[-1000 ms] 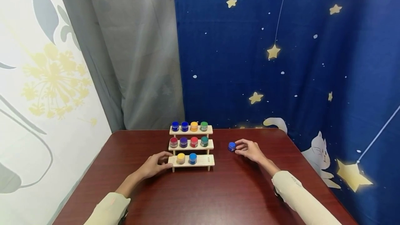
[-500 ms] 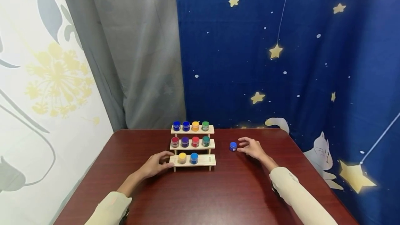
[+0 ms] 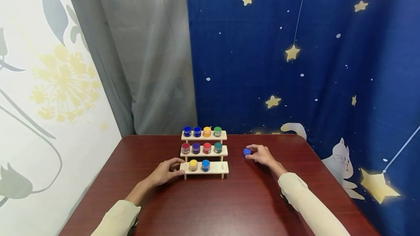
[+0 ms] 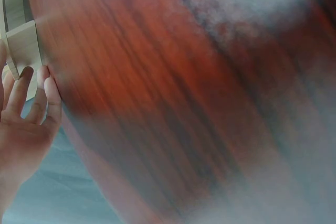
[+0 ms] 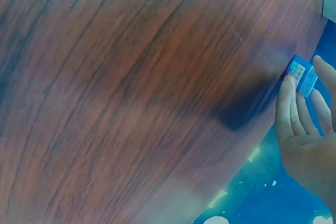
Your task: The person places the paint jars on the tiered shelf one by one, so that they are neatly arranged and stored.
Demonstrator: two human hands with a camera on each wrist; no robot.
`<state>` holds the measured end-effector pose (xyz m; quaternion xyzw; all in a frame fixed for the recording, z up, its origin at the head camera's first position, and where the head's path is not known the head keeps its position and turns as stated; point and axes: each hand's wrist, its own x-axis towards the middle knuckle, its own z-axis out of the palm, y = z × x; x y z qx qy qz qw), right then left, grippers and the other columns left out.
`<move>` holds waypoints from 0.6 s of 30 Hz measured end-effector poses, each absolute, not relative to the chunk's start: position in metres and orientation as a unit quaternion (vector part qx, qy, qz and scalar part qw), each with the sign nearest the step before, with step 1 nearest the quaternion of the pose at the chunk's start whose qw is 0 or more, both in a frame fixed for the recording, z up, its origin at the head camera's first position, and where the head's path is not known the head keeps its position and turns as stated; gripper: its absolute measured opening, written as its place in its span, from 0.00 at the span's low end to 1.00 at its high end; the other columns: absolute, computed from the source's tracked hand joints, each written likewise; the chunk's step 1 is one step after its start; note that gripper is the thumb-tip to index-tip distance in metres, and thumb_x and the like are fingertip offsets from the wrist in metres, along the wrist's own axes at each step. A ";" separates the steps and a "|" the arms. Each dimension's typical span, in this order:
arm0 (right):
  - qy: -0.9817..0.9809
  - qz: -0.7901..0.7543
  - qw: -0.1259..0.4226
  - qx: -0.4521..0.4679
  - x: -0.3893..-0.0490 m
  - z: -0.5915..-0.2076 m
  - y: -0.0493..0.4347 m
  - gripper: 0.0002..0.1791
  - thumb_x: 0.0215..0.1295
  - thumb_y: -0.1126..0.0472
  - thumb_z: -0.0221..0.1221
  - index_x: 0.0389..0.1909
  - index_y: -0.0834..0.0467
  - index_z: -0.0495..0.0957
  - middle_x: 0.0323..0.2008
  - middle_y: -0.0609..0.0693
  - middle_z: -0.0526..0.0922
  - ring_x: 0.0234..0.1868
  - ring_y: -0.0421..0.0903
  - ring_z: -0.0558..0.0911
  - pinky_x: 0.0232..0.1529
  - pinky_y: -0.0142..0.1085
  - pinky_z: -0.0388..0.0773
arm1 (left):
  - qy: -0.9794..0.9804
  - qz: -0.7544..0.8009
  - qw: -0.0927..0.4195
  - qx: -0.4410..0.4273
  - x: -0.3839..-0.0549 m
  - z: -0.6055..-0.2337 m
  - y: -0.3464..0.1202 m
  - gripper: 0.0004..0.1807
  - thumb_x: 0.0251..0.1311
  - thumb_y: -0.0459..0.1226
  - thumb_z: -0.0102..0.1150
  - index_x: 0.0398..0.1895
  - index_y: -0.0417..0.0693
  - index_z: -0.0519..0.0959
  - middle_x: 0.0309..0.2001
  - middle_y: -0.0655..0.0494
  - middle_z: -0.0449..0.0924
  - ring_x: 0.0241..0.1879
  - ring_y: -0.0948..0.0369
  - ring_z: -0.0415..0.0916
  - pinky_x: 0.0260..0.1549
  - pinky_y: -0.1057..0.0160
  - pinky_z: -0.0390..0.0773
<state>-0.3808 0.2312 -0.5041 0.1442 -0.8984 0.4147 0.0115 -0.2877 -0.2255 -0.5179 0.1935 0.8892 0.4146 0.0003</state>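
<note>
A three-tier wooden display rack (image 3: 216, 167) carries small paint jars. On its lowest tier stand a yellow paint jar (image 3: 193, 165) and a light blue paint jar (image 3: 205, 165). My left hand (image 3: 165, 172) holds the left end of that tier, thumb at the front and fingers behind. In the left wrist view its fingertips lie against the pale wood (image 4: 23, 45). To the right of the rack, my right hand (image 3: 262, 155) pinches a blue paint jar (image 3: 247, 153) between thumb and fingers. The right wrist view shows the labelled side of this blue jar (image 5: 300, 74).
Several jars fill the upper tiers, among them a green jar (image 3: 217, 131) and a red jar (image 3: 207, 148). All of it stands toward the back of a dark red wooden table (image 3: 210, 207). Behind the table hang a grey curtain (image 3: 157, 65) and a blue starry curtain (image 3: 242, 57).
Half a second ago the right fingers were spread apart beside the blue jar; now they close round it. The left hand stays at the rack's end. The head view has shifted slightly.
</note>
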 end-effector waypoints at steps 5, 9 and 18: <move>-0.899 0.412 0.009 0.147 -0.377 -0.504 0.228 0.24 0.58 0.67 0.75 0.55 0.67 0.82 0.47 0.64 0.88 0.27 0.47 0.84 0.24 0.35 0.80 | 0.889 0.417 0.003 0.190 -0.289 -0.519 -0.225 0.22 0.68 0.46 0.69 0.61 0.49 0.80 0.57 0.45 0.85 0.53 0.54 0.84 0.52 0.50 0.81; -0.893 0.423 0.005 0.157 -0.373 -0.505 0.226 0.22 0.57 0.68 0.75 0.52 0.66 0.82 0.42 0.63 0.89 0.29 0.47 0.85 0.24 0.34 0.79 | 0.888 0.417 0.000 0.192 -0.290 -0.519 -0.226 0.22 0.68 0.47 0.69 0.61 0.49 0.80 0.57 0.46 0.85 0.52 0.54 0.84 0.52 0.50 0.81; -0.877 0.438 -0.018 0.196 -0.368 -0.510 0.225 0.21 0.57 0.71 0.75 0.51 0.66 0.81 0.39 0.62 0.89 0.33 0.44 0.84 0.24 0.34 0.78 | 0.888 0.417 0.000 0.193 -0.290 -0.521 -0.226 0.22 0.68 0.46 0.69 0.60 0.49 0.80 0.57 0.46 0.85 0.52 0.55 0.84 0.51 0.53 0.81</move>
